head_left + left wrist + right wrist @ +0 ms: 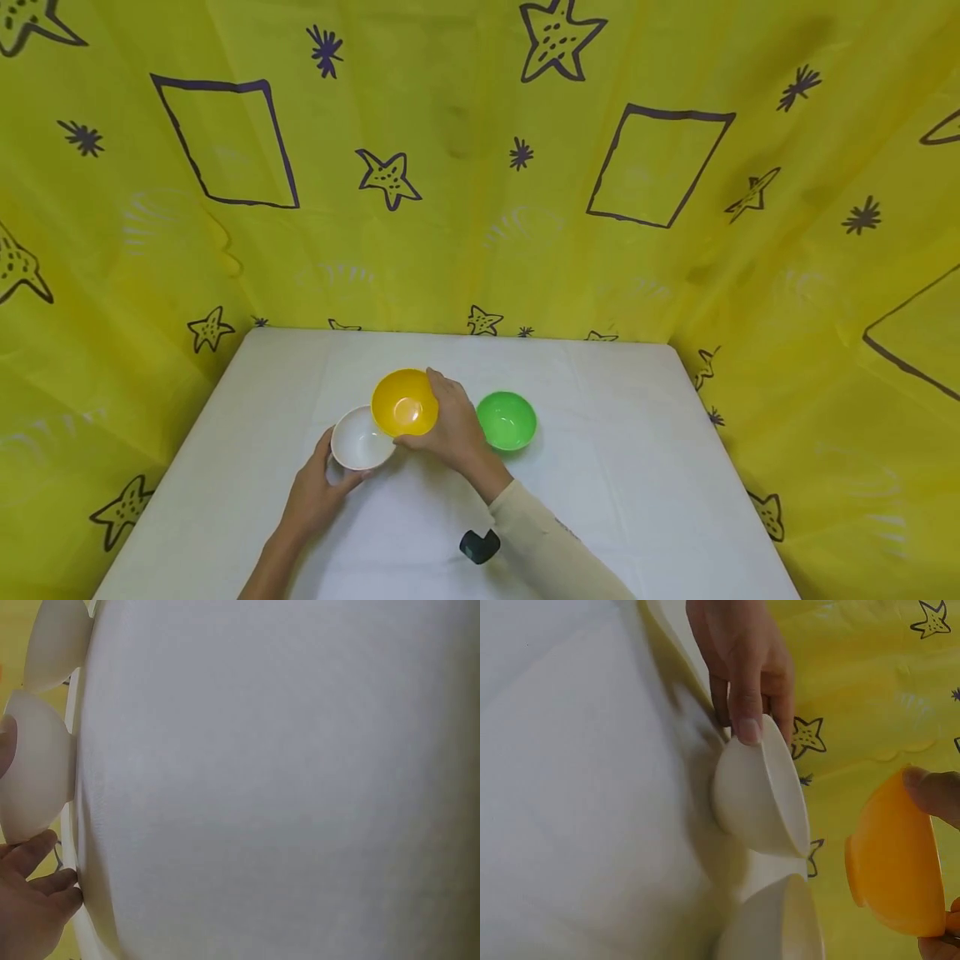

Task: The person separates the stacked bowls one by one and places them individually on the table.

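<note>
My right hand [444, 419] grips a yellow bowl [405, 402] by its rim and holds it just above the white table [600, 500], tilted. In the right wrist view the yellow bowl [896, 862] hangs clear of the cloth, with my fingertips [937, 791] on its edge. My left hand [330, 471] holds a white bowl [360, 440] that rests on the table, and the yellow bowl's edge overlaps it in the head view. Its thumb [746, 712] lies on the white bowl's [757, 795] rim. In the left wrist view the fingers [37, 896] sit beside the white bowl [34, 776].
A green bowl [506, 420] stands on the table just right of my right hand. A second pale bowl side [772, 922] shows in the right wrist view. A black strap [478, 546] sits on my right forearm. Yellow patterned fabric [480, 167] walls in the table on three sides.
</note>
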{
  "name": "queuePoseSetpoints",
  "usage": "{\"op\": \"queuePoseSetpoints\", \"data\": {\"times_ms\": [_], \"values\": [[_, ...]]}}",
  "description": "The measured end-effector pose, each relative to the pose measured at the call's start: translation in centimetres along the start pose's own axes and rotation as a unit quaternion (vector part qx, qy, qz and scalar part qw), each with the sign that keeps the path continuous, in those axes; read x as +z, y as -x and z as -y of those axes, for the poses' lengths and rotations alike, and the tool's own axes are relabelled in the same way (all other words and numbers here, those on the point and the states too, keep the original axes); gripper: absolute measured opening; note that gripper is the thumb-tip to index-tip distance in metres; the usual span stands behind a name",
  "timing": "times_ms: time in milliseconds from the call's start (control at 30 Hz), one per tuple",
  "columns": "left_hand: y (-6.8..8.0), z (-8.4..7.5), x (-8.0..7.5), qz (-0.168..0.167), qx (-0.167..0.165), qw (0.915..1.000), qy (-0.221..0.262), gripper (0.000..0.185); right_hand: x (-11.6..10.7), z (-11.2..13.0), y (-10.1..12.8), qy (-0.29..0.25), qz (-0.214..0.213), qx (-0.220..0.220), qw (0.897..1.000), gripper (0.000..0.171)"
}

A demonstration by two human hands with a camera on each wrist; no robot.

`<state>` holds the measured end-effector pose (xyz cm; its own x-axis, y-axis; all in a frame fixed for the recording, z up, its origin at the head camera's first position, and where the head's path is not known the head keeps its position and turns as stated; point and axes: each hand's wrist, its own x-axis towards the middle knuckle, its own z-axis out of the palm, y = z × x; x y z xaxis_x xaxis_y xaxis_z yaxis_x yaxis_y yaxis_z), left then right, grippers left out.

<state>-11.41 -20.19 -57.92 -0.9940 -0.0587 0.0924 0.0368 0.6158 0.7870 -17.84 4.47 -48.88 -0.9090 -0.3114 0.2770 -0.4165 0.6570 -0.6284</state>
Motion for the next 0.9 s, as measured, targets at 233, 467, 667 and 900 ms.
{"op": "queuePoseSetpoints", "data": {"times_ms": [233,467,667,900], "values": [[0.1,0.0,-0.2,-0.005,0.003,1.0,-0.006,0.096,-2.3,-0.8,0.4,-0.03,-0.032,0.006,0.999,0.109],[0.2,0.2,-0.1,-0.003,-0.003,1.0,-0.006,0.097,-4.0,-1.9,0.8,-0.031,-0.052,0.02,0.998,0.108],[0.1,0.2,-0.1,-0.002,-0.002,1.0,0.0,0.097,-5.6,-3.3,1.3,-0.027,-0.084,0.035,0.995,0.109],[0.0,0.0,-0.1,-0.003,0.001,1.0,0.003,0.098,-8.1,-5.1,2.5,-0.011,-0.107,0.068,0.992,0.109]]}}
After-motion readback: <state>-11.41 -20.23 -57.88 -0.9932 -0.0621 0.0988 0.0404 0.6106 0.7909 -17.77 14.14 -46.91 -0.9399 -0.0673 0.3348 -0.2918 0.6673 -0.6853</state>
